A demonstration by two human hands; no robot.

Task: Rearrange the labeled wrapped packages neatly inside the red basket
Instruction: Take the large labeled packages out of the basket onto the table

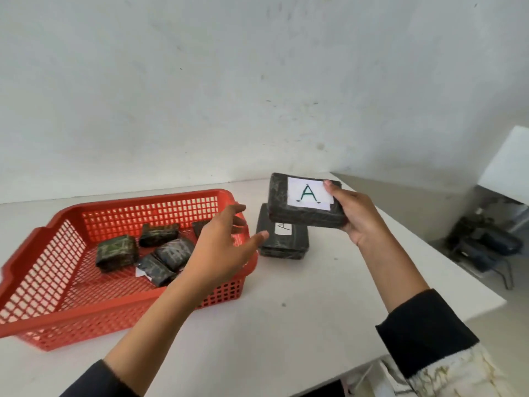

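The right hand [357, 216] is gripping a dark wrapped package [305, 200] by its right end, thumb resting on the corner of its white label marked "A", holding it in the air above the white table [300, 310]. Directly beneath, a second dark package [283, 239] is lying on the table just beside the red basket [57, 296]; its label is mostly covered by the held package, so the letter is hard to read. The left hand [223, 247] is hovering over the basket's right rim with fingers spread wide, holding nothing. Inside the basket several smaller wrapped packages [143, 250] are lying jumbled; their labels are hidden or blurred, and the left hand is hiding part of one.
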